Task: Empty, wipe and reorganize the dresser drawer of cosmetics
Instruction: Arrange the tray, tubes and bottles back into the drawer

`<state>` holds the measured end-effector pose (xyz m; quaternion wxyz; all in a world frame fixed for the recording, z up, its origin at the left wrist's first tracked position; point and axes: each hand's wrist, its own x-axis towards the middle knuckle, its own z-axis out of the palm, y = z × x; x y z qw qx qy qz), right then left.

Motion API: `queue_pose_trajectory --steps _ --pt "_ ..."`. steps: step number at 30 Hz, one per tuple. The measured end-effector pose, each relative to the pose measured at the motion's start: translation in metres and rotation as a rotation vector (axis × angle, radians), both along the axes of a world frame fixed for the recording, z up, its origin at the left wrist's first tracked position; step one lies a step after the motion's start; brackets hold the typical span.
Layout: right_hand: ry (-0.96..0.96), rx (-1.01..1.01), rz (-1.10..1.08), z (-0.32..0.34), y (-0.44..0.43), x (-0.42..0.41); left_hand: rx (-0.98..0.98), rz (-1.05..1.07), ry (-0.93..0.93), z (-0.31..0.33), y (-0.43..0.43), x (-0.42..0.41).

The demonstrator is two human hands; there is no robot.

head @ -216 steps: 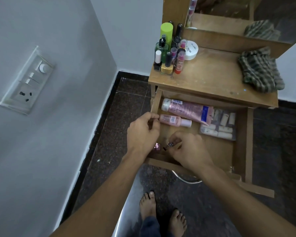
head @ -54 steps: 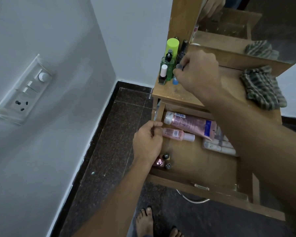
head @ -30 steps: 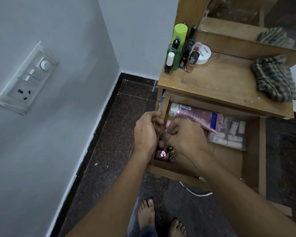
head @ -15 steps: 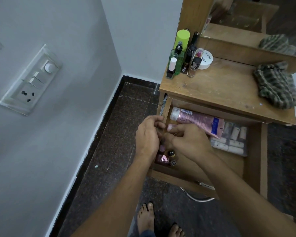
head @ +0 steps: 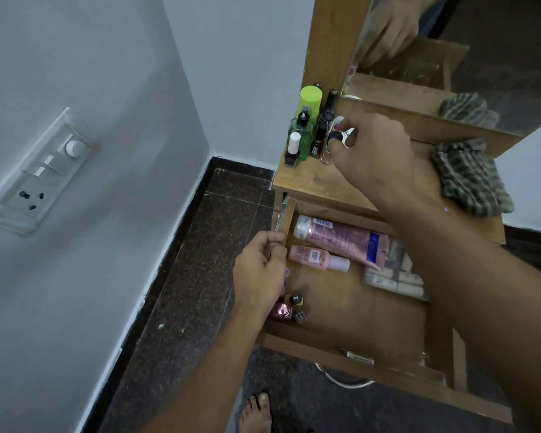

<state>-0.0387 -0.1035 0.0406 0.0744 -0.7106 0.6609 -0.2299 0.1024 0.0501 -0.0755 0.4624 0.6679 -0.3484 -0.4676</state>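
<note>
Right fingertips [head: 341, 144] are bunched together, pinching a small black-capped bottle [head: 334, 137]. The right hand [head: 375, 164] hovers over the dresser top [head: 310, 182], right at the edge of the cluster there: a lime-capped can [head: 310, 100], a green bottle [head: 301, 132], a white-capped nail polish [head: 293, 150] and a dark tube [head: 318, 143]. Whether the pinched bottle touches the wood, I can't tell.

Down low, the left hand [head: 260, 273] has its fingers curled onto the left wall of the open drawer [head: 341, 350], gripping it. Inside, a big pink tube [head: 341, 239] lies at the back with a small pink bottle [head: 316, 258] just in front, a clear pouch [head: 394, 281] to the right, and tiny polish bottles [head: 291, 309] in the front left corner beside the wrist. A checked cloth [head: 472, 179] sits on the right of the dresser top.
</note>
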Motion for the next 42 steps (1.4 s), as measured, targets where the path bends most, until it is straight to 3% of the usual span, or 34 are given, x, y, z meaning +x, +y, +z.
queue_pose_trajectory --steps 3,13,17,23,30,42 --pt "0.06 -0.02 0.038 -0.008 -0.001 0.0 -0.004 -0.005 -0.009 -0.001 0.0 0.001" --pt "-0.009 -0.075 0.042 -0.01 0.001 0.0 0.001 0.013 0.023 -0.004 -0.001 0.0" --pt "-0.166 -0.14 0.041 -0.01 0.034 -0.011 0.011 0.029 0.077 -0.003 -0.001 0.0" --pt "-0.234 0.099 0.175 -0.055 0.132 -0.019 0.01 0.033 0.079 -0.004 -0.004 0.0" --pt "-0.26 0.45 0.151 -0.104 0.151 -0.018 0.006 0.032 0.06 -0.003 -0.002 -0.001" --pt "-0.226 0.552 0.194 -0.128 0.141 -0.017 -0.022 -0.002 0.032 -0.003 0.0 0.0"
